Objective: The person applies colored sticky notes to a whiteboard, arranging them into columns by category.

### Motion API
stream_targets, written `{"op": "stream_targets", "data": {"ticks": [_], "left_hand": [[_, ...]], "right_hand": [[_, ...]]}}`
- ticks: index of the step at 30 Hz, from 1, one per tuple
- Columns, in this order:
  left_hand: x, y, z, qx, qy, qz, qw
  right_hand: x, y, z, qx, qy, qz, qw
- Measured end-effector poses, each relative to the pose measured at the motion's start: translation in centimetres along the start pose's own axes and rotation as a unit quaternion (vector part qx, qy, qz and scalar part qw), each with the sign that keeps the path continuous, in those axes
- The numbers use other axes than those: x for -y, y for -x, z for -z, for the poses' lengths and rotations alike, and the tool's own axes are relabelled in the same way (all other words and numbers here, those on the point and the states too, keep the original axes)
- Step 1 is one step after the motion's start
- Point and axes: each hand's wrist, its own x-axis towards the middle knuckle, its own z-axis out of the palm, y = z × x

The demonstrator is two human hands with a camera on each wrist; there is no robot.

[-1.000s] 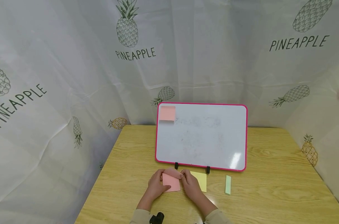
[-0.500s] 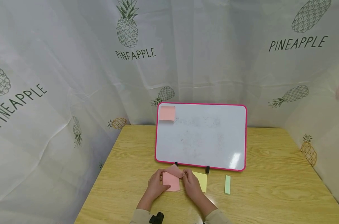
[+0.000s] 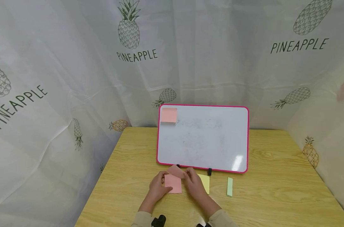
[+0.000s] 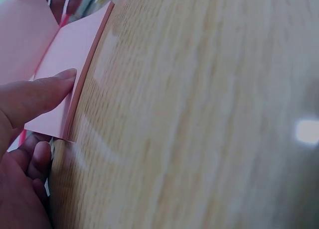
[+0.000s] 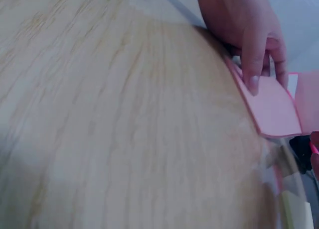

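A pink sticky-note pad (image 3: pixel 173 185) lies near the table's front, below the whiteboard. My left hand (image 3: pixel 157 186) grips its left side; in the left wrist view the thumb (image 4: pixel 42 98) presses on the top face and the other fingers curl below. The pad's top sheet (image 3: pixel 176 171) is lifted and folded back at the far edge. My right hand (image 3: pixel 194 185) pinches the right corner of that sheet. In the right wrist view the pad (image 5: pixel 274 107) appears with the raised sheet (image 5: pixel 310 102) angled away from it, and only the right fingertips show at the edge.
A pink-framed whiteboard (image 3: pixel 203 142) leans on black feet (image 3: pixel 210 171) behind the hands. One pink note (image 3: pixel 169 115) is stuck in its upper left corner. A yellow sticky pad (image 3: pixel 205 183), partly covered by the right hand, and a narrow green pad (image 3: pixel 229 187) lie to the right.
The top sheet has risen and tilted further off the pad, its peak pointing up toward the whiteboard. My right hand has moved slightly upward with it; the left hand stays in place.
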Motion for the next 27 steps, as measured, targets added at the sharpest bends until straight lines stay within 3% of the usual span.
{"op": "stream_targets", "data": {"ticks": [10, 20, 27], "left_hand": [[0.2, -0.1, -0.3, -0.003, -0.002, -0.009, 1.0000], [0.5, -0.4, -0.4, -0.011, -0.005, -0.019, 0.9997], [0.5, -0.1, -0.4, -0.004, -0.004, -0.011, 0.9999]], "right_hand": [[1.6, -0.5, 0.7, -0.010, -0.078, -0.092, 0.993], [2.4, -0.2, 1.3, -0.023, -0.120, -0.092, 0.988], [5.4, 0.4, 2.1, -0.029, -0.147, -0.074, 0.986]]}}
